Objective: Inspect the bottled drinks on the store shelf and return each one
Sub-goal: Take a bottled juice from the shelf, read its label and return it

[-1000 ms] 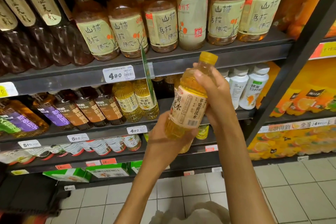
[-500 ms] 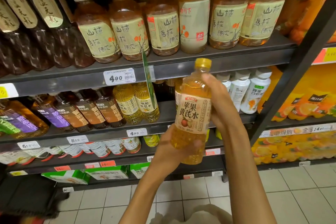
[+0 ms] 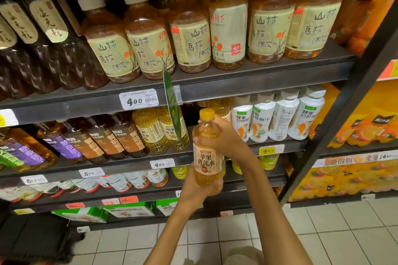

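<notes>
Both hands hold one yellow-capped bottle [image 3: 207, 148] of golden drink upright in front of the dark store shelf [image 3: 258, 87], its cream label with red characters turned toward the camera. The left hand [image 3: 197, 189] cups the base from below, palm under the bottom and fingers curled round the lower body, the thumb pressed on the near side just under the label. The right hand [image 3: 226, 135] wraps the upper body from the right side, fingers curled round the shoulder below the cap, with the fingertips showing across the front of the bottle above the label. Neither hand is loose; both grasp the bottle firmly. It hangs in the air level with the middle shelf tier, just in front of the gap between the yellow ribbed bottles [image 3: 159, 129] on the left and the white bottles [image 3: 277, 116] on the right. A 4.90 price tag [image 3: 139, 99] sits on the shelf edge above
</notes>
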